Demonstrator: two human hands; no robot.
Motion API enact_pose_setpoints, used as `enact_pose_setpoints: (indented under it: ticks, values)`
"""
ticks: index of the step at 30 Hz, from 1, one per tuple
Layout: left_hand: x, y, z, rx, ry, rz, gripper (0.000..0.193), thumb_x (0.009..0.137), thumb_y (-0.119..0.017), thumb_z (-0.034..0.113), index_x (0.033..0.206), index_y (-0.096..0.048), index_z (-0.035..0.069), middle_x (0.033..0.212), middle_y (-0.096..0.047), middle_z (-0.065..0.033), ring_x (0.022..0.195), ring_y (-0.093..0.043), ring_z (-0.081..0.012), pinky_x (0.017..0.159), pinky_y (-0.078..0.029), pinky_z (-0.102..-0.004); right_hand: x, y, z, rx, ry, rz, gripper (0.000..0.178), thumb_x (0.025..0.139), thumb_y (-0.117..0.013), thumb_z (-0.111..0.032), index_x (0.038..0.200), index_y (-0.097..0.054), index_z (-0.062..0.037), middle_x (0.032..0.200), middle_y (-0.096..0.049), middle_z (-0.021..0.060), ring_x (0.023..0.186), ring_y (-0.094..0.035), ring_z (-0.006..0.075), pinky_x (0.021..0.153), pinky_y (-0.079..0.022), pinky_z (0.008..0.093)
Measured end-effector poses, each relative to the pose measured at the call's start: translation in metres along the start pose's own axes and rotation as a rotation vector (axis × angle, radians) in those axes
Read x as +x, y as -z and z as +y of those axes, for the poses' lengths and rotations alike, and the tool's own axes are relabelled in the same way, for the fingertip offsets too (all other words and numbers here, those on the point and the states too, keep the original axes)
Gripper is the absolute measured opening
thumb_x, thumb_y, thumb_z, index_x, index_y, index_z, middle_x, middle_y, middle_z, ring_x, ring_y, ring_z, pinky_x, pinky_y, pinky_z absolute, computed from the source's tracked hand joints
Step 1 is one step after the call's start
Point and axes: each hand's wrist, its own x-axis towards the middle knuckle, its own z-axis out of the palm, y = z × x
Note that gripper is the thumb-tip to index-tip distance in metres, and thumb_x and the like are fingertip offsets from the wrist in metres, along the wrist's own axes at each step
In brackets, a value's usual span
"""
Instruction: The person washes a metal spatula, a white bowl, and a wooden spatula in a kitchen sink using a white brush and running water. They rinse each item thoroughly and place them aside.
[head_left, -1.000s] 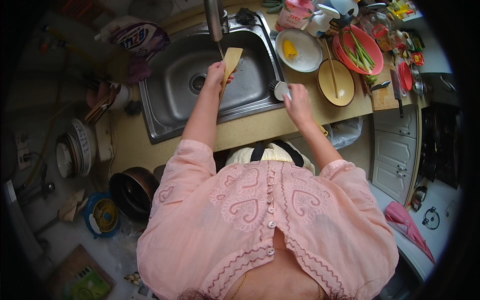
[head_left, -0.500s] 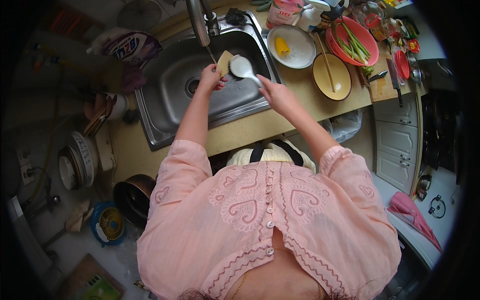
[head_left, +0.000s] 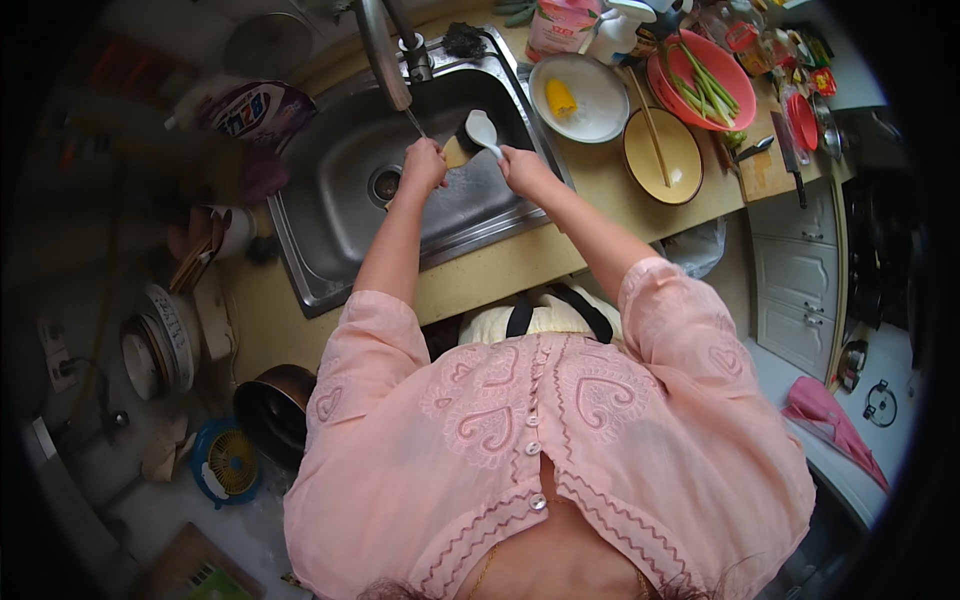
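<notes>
Over the sink [head_left: 330, 215], my left hand [head_left: 424, 165] is closed around a pale yellow piece [head_left: 456, 154]; most of it is hidden, and its kind cannot be made out. My right hand [head_left: 524, 172] grips the handle of a white scrub brush [head_left: 481, 128]. The brush's dark bristled side faces left, against or very near the pale yellow piece. A thin stream runs from the faucet [head_left: 392, 85] down to my left hand.
Right of the sink are a white plate [head_left: 597, 112] with a yellow corn piece [head_left: 560, 98], a yellow bowl [head_left: 684, 165] with chopsticks and a pink basin [head_left: 742, 88] with green stalks. Farther right, a knife [head_left: 790, 160] lies on a cutting board [head_left: 762, 178]. A purple bag [head_left: 245, 110] stands left.
My right hand has moved slightly left, turning the brush more upright and bringing it close to the pale yellow piece. My left hand has shifted a little and covers more of that piece.
</notes>
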Motion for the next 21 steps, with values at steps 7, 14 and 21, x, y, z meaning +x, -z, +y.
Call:
enact_pose_setpoints:
  ticks: [7, 14, 21]
  values:
    - [0.004, -0.008, -0.017, 0.372, -0.15, 0.279, 0.019, 0.08, -0.051, 0.014, 0.082, -0.063, -0.001, 0.083, -0.06, -0.0227, 0.08, -0.06, -0.0356, 0.071, -0.048, -0.0446, 0.015, -0.008, 0.007, -0.022, -0.028, -0.055, 0.022, 0.085, -0.046, -0.022, 0.095, -0.053, -0.0038, 0.08, -0.059, 0.023, 0.079, -0.057, 0.0397, 0.07, -0.045, 0.047]
    - [-0.014, 0.004, -0.014, 0.446, -0.071, 0.273, 0.02, 0.084, -0.043, 0.014, 0.09, -0.052, -0.002, 0.08, -0.061, -0.0261, 0.081, -0.06, -0.0393, 0.072, -0.049, -0.047, 0.012, -0.002, -0.014, 0.028, -0.041, -0.183, 0.025, 0.084, -0.05, -0.021, 0.102, -0.055, -0.003, 0.079, -0.059, 0.0236, 0.077, -0.056, 0.0409, 0.066, -0.045, 0.0465]
    - [-0.019, 0.002, -0.009, 0.41, -0.1, 0.263, 0.021, 0.087, -0.038, 0.02, 0.099, -0.045, 0.004, 0.078, -0.06, -0.027, 0.078, -0.059, -0.0419, 0.07, -0.047, -0.0501, 0.02, -0.006, -0.008, -0.049, 0.092, -0.198, 0.023, 0.084, -0.046, -0.019, 0.097, -0.055, -0.0014, 0.078, -0.06, 0.0229, 0.078, -0.058, 0.04, 0.069, -0.046, 0.0469]
